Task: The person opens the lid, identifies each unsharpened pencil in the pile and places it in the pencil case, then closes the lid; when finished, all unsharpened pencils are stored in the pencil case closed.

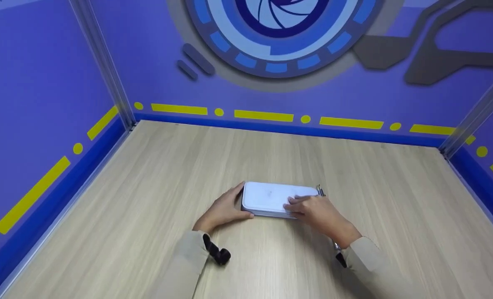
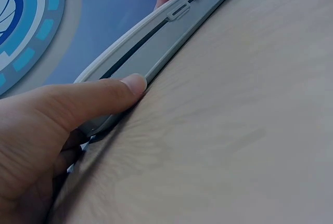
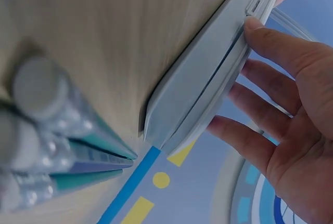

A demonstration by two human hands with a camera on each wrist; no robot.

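A flat, pale grey rectangular plastic case [image 1: 273,198] with rounded corners, a dark seam along its side and a small latch tab [image 2: 179,11] lies near the middle of the light wood-grain bench [image 1: 146,199]. The left hand [image 1: 225,207] grips its left end, thumb pressed against the near side, while the right hand [image 1: 317,211] rests on the lid, thumb at the latch edge. Just beside its right end lie some pens [image 3: 62,146]; purple walls [image 1: 43,83] with yellow dashes enclose the bench.
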